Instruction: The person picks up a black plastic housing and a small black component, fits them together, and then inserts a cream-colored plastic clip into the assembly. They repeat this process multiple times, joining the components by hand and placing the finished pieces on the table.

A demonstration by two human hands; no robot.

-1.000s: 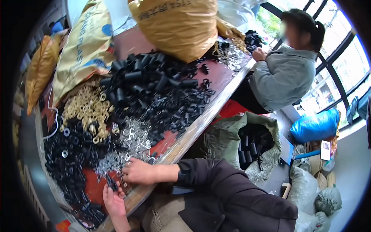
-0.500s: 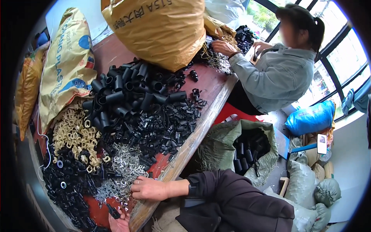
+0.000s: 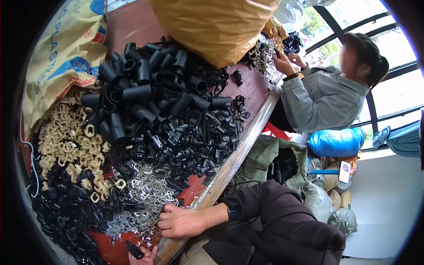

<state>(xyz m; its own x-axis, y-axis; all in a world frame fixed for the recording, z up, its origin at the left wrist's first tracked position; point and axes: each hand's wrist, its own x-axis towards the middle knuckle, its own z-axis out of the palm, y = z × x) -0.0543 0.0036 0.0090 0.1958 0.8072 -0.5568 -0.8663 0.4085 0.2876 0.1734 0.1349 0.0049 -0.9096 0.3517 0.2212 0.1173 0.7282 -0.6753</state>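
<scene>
My left hand (image 3: 143, 257), partly cut off by the lower edge, holds a small black plastic cylindrical part (image 3: 134, 250) between its fingers. My right hand (image 3: 182, 221), a ring on one finger, rests at the table's wooden edge beside a heap of small silvery metal clips (image 3: 148, 187). Its fingers are curled, and whatever they grip is hidden. Close to both hands lie small grey metal screws (image 3: 121, 226) on the red tabletop (image 3: 106, 246).
Black plastic tubes (image 3: 143, 70), small black fittings (image 3: 212, 137) and beige plastic clips (image 3: 66, 141) cover the table. Large sacks (image 3: 216, 31) stand at the back. Beyond the wooden edge (image 3: 238, 163) is an open green sack (image 3: 256, 159). A co-worker (image 3: 322, 92) sits far right, handling parts.
The view has shifted, bringing the heaps closer. My left hand still has the black part, and my right hand stays by the metal clips. The co-worker's hands have come closer together.
</scene>
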